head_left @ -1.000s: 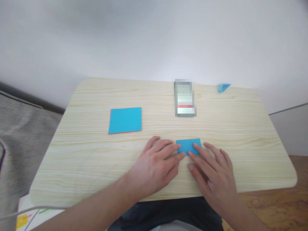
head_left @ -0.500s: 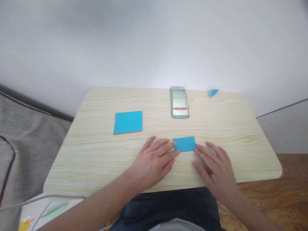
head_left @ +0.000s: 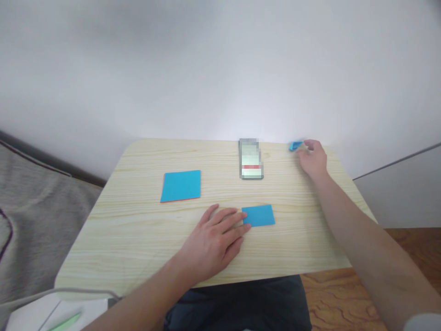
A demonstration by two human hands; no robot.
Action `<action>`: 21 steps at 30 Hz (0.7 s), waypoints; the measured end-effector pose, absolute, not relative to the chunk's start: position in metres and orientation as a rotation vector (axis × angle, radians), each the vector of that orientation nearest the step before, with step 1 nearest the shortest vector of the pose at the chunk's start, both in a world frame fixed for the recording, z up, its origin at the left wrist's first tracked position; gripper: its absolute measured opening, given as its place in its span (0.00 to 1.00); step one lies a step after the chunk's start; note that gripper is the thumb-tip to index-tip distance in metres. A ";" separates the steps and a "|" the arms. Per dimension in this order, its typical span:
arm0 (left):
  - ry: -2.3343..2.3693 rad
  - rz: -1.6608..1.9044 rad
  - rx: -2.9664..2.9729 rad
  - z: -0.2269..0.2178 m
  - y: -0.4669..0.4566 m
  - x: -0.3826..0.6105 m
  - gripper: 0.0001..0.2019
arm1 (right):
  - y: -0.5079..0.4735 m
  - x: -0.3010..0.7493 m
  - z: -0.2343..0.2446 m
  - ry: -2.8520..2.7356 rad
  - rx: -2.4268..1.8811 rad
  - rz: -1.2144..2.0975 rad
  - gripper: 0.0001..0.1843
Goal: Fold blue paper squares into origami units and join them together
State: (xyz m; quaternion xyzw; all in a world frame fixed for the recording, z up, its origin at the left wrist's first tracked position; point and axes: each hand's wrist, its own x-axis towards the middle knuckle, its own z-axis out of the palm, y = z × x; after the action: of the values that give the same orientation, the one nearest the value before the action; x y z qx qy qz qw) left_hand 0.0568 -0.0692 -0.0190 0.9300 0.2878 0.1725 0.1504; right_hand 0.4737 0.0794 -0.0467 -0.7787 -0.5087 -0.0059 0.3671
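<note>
A folded blue piece of paper (head_left: pixel 258 216) lies flat on the table. My left hand (head_left: pixel 220 236) rests spread on the tabletop, with two fingertips on the paper's left end. At the back right, my right hand (head_left: pixel 313 158) is at a small folded blue paper piece (head_left: pixel 295 146). Its thumb and curled fingers are apart around the piece's right end; whether they touch it is unclear. A larger blue sheet stack (head_left: pixel 181 186) with a red edge lies to the left.
A phone (head_left: pixel 251 161) with a blurred screen lies near the back of the light wooden table (head_left: pixel 138 239). A white wall (head_left: pixel 220 69) stands behind. At the lower left are a cable (head_left: pixel 76 290) and a green item (head_left: pixel 65 322); grey cloth (head_left: pixel 41 220) hangs farther left.
My right hand has left the folded paper's right end and reached forward to the small folded piece at the back right. My left hand stays on the paper. The view has shifted slightly.
</note>
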 end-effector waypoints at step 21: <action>0.826 0.433 2.667 -0.020 -0.068 0.056 0.19 | 0.088 0.467 -0.053 -1.282 -1.990 -0.186 0.15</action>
State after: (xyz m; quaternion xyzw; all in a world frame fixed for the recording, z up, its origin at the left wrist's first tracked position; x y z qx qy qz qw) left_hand 0.0562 -0.0677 -0.0195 0.9322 0.2887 0.1513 0.1573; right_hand 0.4665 0.0881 -0.0531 -0.7772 -0.5006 -0.0728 0.3742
